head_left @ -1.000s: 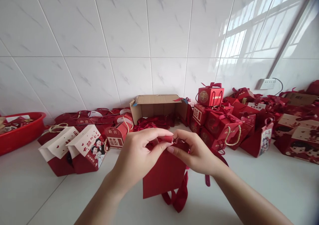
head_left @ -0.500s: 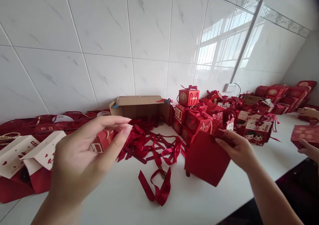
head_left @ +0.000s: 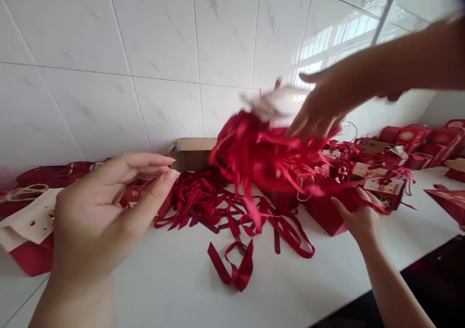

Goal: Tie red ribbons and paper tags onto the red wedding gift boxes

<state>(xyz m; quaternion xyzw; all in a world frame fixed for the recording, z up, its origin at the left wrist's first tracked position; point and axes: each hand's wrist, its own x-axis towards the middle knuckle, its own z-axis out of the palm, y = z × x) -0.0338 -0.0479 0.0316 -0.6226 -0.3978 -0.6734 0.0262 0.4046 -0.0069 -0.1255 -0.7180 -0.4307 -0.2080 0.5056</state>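
My left hand point(head_left: 105, 211) hovers at the left over the white table. It holds nothing, with the thumb a little apart from the bent fingers. On the right, my right hand point(head_left: 363, 219) grips a red gift box point(head_left: 325, 214) by its upper edge; loose ribbon partly covers the box and the fingers. A co-worker's hand point(head_left: 323, 102) reaches in from the upper right above a blurred bunch of red ribbons point(head_left: 250, 148). Between my hands, a pile of red ribbons point(head_left: 196, 192) lies on the table, and a single looped ribbon point(head_left: 236, 267) lies nearer to me.
An open cardboard box point(head_left: 194, 146) stands against the tiled wall point(head_left: 163, 37). Cream-and-red boxes point(head_left: 32, 221) sit at the left. More decorated boxes point(head_left: 383, 185) are piled at the right, beside a dark area point(head_left: 432, 274) beyond the table edge.
A co-worker's arm has come in from the right with a bunch of ribbons, covering the stacked boxes. The red box in my right hand has moved slightly right and turned. My left hand shifted left.
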